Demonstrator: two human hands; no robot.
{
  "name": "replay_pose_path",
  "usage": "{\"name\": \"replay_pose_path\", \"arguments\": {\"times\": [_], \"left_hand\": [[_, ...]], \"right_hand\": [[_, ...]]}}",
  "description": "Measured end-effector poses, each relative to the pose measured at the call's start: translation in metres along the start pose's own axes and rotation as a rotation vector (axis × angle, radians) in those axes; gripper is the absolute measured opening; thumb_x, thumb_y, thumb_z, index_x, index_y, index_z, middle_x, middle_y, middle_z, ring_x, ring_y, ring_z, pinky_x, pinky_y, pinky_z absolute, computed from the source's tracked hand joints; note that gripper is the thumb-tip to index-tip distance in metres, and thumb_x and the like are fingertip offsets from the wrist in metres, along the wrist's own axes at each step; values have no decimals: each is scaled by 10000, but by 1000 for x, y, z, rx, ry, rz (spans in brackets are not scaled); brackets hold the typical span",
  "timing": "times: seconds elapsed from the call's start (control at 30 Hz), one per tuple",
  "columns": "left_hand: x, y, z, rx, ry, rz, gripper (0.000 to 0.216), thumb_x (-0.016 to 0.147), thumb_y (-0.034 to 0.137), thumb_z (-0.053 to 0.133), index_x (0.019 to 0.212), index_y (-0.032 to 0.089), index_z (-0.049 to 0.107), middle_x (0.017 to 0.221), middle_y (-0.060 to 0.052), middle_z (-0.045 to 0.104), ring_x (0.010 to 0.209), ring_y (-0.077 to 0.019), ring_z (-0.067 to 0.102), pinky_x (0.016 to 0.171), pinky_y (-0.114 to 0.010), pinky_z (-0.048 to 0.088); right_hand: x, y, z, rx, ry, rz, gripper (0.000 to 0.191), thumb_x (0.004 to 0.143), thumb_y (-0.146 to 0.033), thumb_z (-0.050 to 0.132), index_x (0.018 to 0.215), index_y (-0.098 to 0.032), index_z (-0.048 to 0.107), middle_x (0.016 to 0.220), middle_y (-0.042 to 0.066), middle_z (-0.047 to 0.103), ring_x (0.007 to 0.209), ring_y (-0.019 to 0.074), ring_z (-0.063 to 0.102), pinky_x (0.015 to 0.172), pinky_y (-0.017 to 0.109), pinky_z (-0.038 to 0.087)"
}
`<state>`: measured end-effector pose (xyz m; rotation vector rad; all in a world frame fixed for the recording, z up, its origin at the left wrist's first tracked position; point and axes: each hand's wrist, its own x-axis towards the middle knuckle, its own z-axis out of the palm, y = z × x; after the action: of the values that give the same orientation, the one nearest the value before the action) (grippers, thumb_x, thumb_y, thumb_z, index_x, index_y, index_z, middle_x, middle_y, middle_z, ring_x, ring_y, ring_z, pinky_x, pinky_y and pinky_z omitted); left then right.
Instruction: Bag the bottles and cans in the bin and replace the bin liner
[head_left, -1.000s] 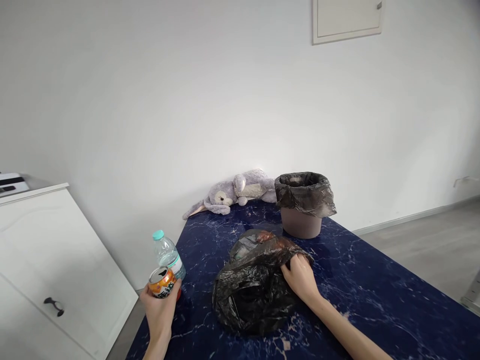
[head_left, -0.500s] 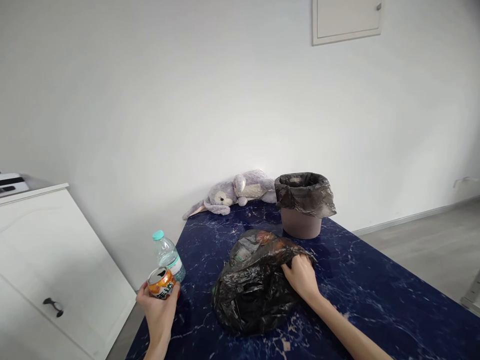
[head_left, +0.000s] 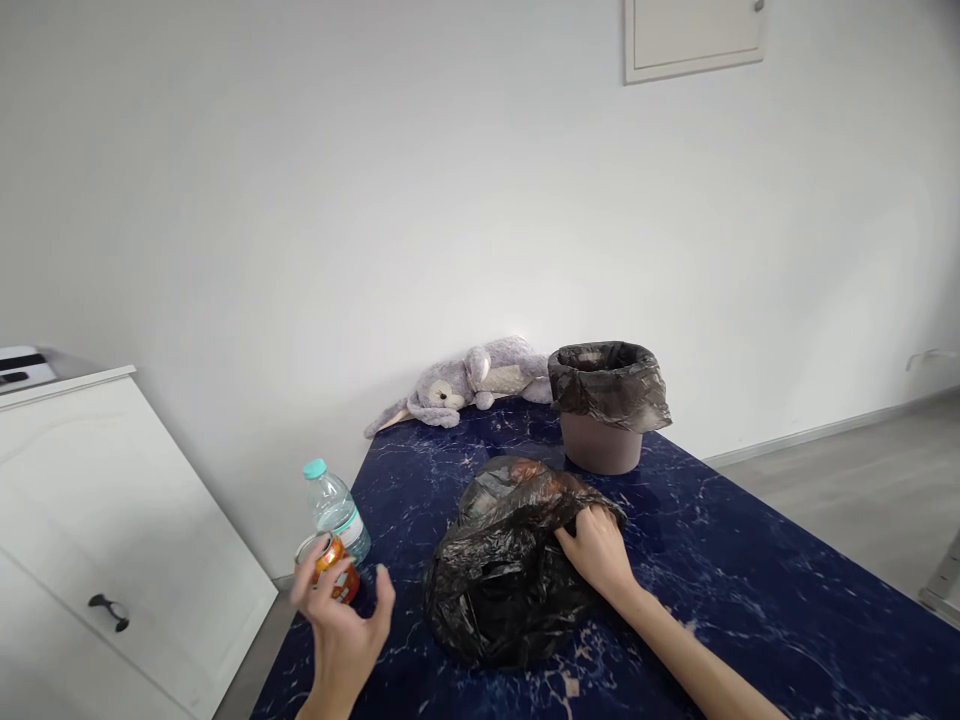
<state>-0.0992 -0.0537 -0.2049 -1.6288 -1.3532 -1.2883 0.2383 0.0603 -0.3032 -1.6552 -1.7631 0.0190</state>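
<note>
My left hand (head_left: 341, 615) is open, thumb and fingers spread, just in front of an orange drink can (head_left: 346, 583). The can stands upright on the table, partly covered by my fingers. Right behind it is a clear plastic bottle (head_left: 335, 508) with a turquoise cap and a white label. My right hand (head_left: 598, 553) is closed on the gathered edge of a black plastic bag (head_left: 502, 590), its fingertips hidden in the folds. The bag lies slumped at the middle of the table, and orange and pale shapes show dimly through its thin film.
A pinkish-grey bin (head_left: 602, 445) with a dark liner (head_left: 637, 395) stands behind the bag. A grey plush rabbit (head_left: 476, 380) lies along the wall. The table (head_left: 750, 580) has a blue marbled top. To the left is a white cabinet (head_left: 112, 520) with a dark handle.
My left hand has let go of the can, spread its fingers and drawn slightly right and toward me. The can stays beside the bottle. My right hand has shifted slightly left, still gripping the bag.
</note>
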Motion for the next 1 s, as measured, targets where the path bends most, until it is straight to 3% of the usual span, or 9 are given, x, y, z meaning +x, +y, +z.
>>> {"name": "replay_pose_path", "arguments": {"times": [0.2, 0.3, 0.43, 0.53, 0.77, 0.87, 0.93, 1.0], "left_hand": [[-25, 33, 4, -181, -319, 289, 502, 887, 93, 667, 1304, 298, 478, 1464, -133, 448, 1401, -342, 512, 1130, -572, 503], [-28, 42, 0, -229, -445, 377, 555, 864, 95, 639, 1354, 319, 508, 1530, -133, 409, 1430, -357, 477, 1120, -590, 509], [-25, 44, -2, -205, -629, 399, 643, 835, 180, 646, 1446, 353, 547, 1668, -122, 299, 1485, -436, 399, 1093, -661, 512], [-23, 41, 0, -131, -696, 351, 634, 890, 209, 624, 1497, 376, 551, 1722, -89, 258, 1514, -440, 367, 1095, -647, 522], [-24, 36, 11, -40, -672, 196, 537, 1013, 256, 568, 1526, 413, 540, 1740, -48, 269, 1539, -407, 366, 1123, -623, 514], [-24, 32, 14, 1, -600, 169, 518, 1029, 243, 548, 1528, 378, 527, 1714, -90, 310, 1526, -411, 383, 1130, -653, 489], [-22, 35, 14, -9, -498, 191, 515, 1013, 209, 558, 1515, 318, 527, 1656, -141, 387, 1493, -406, 424, 1127, -645, 487], [-17, 45, 12, -91, -413, 305, 485, 969, 144, 579, 1435, 277, 583, 1541, -158, 511, 1427, -377, 497, 1116, -595, 504]], "right_hand": [[-4, -7, -1, 42, -10, -81, 234, 914, -229, 631, 1113, -127, 699, 1137, 212, 707, 1120, 366, 654, 1006, 440, 485], [-5, -10, -3, 63, -32, -103, 242, 905, -222, 625, 1106, -116, 708, 1148, 220, 698, 1116, 368, 650, 1007, 442, 493], [-5, -13, -7, 107, -76, -139, 270, 869, -235, 659, 1101, -114, 727, 1134, 203, 694, 1133, 346, 650, 1002, 397, 505], [-6, -16, -10, 138, -103, -166, 300, 840, -221, 673, 1114, -114, 736, 1134, 192, 697, 1146, 334, 648, 994, 376, 511], [-7, -22, -14, 162, -155, -222, 299, 825, -225, 667, 1090, -109, 741, 1121, 191, 714, 1132, 335, 656, 994, 376, 512], [-7, -24, -14, 158, -160, -228, 286, 857, -242, 659, 1104, -116, 731, 1149, 198, 715, 1174, 343, 644, 1029, 394, 494], [-7, -24, -12, 157, -156, -225, 261, 900, -283, 647, 1103, -139, 724, 1137, 183, 721, 1163, 336, 650, 1015, 397, 499], [-8, -23, -10, 150, -149, -216, 224, 924, -315, 641, 1058, -153, 720, 1103, 174, 724, 1120, 330, 663, 978, 394, 515]]}}
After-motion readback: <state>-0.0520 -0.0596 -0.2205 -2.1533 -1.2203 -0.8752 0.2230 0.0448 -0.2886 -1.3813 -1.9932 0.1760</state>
